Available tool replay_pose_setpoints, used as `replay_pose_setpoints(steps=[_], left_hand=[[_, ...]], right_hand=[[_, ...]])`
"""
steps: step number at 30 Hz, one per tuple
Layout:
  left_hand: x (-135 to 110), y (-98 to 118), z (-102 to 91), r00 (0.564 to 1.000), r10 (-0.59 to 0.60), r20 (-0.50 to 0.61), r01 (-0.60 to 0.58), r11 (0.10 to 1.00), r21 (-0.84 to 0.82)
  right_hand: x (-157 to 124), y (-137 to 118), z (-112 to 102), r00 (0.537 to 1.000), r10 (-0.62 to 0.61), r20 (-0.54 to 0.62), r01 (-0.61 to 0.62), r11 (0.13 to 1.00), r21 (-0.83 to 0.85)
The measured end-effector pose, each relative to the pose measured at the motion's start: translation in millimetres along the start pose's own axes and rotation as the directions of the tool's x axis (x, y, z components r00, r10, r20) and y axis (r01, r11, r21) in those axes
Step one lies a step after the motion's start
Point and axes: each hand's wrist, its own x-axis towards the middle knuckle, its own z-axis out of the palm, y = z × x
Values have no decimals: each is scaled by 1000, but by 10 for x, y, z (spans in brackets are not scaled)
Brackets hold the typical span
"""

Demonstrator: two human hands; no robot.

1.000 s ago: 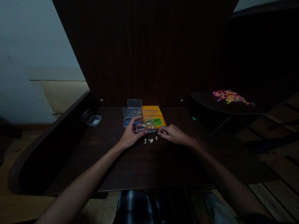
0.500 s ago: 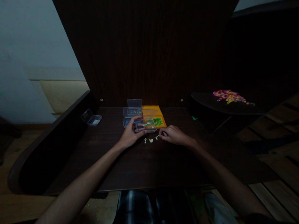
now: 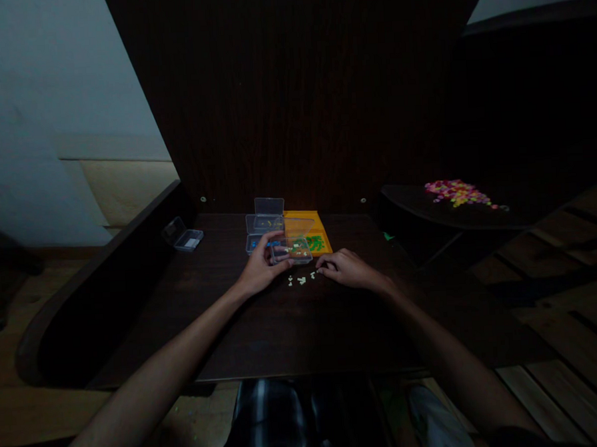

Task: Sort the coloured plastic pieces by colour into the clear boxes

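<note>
A: L hand [image 3: 257, 271] grips the clear box [image 3: 290, 250], mid desk [image 3: 284, 331]. R hand [image 3: 347, 269] curled by the white bits [image 3: 300, 279] just near of box – pinch? can't tell, too dark.
B: Risk?
A: Bits tiny – a loose pinch drops one; nudging the box spills it.

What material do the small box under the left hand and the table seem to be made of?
The small box looks like clear, glossy plastic: the beads inside show through its walls. The table seems to be dark wood or wood veneer with a dull sheen; faint grain shows, but the light is too dim to be sure.
</note>
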Motion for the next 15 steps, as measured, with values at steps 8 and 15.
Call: replay_pose_setpoints(steps=[8,15], left_hand=[[-1,-28,-9,1000,-5,15,5,1000,0],[-9,13,10,1000,2,22,-2,1000,6]], right_hand=[[16,0,-10,999,9,37,-10,999,35],[12,1,-14,999,9,37,-10,1000,18]])
